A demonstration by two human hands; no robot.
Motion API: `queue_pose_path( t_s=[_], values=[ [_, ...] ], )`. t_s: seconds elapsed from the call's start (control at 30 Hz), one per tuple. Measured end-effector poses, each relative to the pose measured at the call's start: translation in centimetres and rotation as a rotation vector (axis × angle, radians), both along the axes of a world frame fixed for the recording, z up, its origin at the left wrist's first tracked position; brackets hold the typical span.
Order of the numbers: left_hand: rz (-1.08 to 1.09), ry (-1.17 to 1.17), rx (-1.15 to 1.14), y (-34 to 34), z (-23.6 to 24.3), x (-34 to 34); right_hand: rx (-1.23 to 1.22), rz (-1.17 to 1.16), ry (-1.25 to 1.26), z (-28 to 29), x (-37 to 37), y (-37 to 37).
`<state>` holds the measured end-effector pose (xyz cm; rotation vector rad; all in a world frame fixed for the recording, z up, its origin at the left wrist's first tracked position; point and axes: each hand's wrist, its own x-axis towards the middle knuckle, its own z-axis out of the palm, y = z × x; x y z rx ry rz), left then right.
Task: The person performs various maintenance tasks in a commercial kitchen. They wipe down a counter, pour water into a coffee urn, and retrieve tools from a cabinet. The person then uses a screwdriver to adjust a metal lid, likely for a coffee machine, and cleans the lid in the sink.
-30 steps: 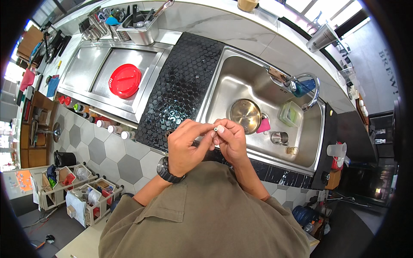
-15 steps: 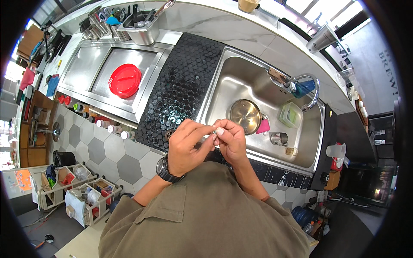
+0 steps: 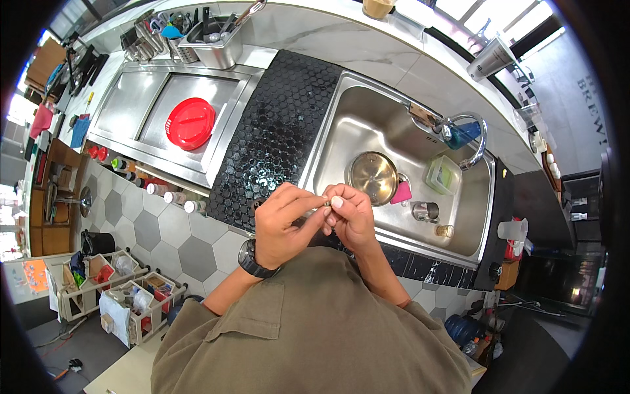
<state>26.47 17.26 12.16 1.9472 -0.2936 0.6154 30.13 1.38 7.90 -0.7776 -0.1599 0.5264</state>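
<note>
In front of my chest, at the sink's near left edge, my two hands meet fingertip to fingertip. My left hand (image 3: 281,220), with a black watch on the wrist, pinches a tiny round metal piece (image 3: 327,204) between thumb and forefinger. From the other side the thumb and fingers of my right hand (image 3: 356,217) close on the same piece. Most of it is covered by the fingertips, so its exact kind does not show. Just beyond my right hand a shiny round steel pan (image 3: 374,177) lies in the sink (image 3: 348,131).
Also in the sink are a pink piece (image 3: 401,192), a green-tinted container (image 3: 443,176), a metal cup (image 3: 426,211) and a small jar (image 3: 445,231). A curved faucet (image 3: 484,139) rises behind. To the left are black tiled counter (image 3: 282,98), a red lid (image 3: 191,123) and a utensil bin (image 3: 215,49).
The tiny metal piece has turned slightly between my fingertips; its ring-like end faced up before. My hands have barely shifted.
</note>
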Motion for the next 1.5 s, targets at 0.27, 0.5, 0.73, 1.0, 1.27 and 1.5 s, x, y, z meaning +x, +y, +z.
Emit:
queue_pose_path(
  t_s=[0.27,0.5,0.73,1.0,1.27,1.5],
  values=[
    [-0.083,0.058,-0.095,0.3,-0.3,-0.1,-0.120,-0.042,-0.083,0.9,-0.2,-0.3],
    [-0.126,0.126,-0.197,0.4,-1.1,-0.3,-0.420,-0.127,-0.368,2.1,-0.5,-0.7],
    [-0.142,0.133,-0.193,0.4,-1.4,-0.5,-0.676,-0.261,-0.629,2.3,-0.6,-0.6],
    [-0.135,0.162,-0.247,0.5,-1.7,-0.7,-0.603,-0.225,-0.612,1.4,-0.5,-0.9],
    [0.173,0.388,-0.476,7.2,-5.2,-0.9,-0.435,-0.209,-0.277,-0.4,-0.4,-1.3],
    [0.329,0.619,-0.801,13.6,-10.7,-3.3,-0.488,-0.090,-0.044,-3.3,-1.0,-1.4]
  ],
)
